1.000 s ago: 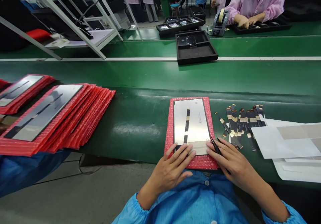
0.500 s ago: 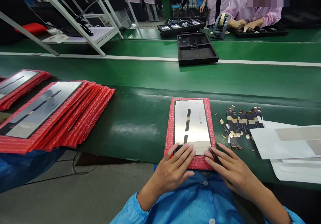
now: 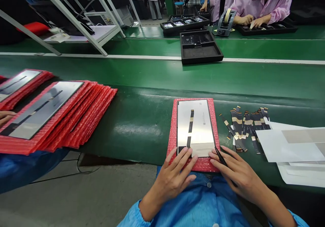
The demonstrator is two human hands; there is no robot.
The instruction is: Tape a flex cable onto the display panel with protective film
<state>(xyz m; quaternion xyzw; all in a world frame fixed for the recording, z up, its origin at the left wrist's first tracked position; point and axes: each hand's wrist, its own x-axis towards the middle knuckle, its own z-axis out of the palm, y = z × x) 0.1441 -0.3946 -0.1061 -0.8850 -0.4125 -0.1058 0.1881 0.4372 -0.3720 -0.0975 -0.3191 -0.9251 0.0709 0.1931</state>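
A thin display panel (image 3: 196,127) lies face down on a red bubble-wrap sleeve (image 3: 172,132) at the near edge of the green counter (image 3: 142,118), a dark flex cable (image 3: 190,128) running down its back. The left hand (image 3: 175,174) rests flat, fingers spread on the panel's near edge, gripping nothing; the right hand (image 3: 238,172) presses beside it while pinching black tweezers (image 3: 220,156). The panel looks light, stiff and breakable, its metal back probably slick, so it is best held by the edges, away from the cable. The fingers cover its near edge. Loose flex strips (image 3: 243,125) overlap beside white sheets (image 3: 291,145), too tangled to count.
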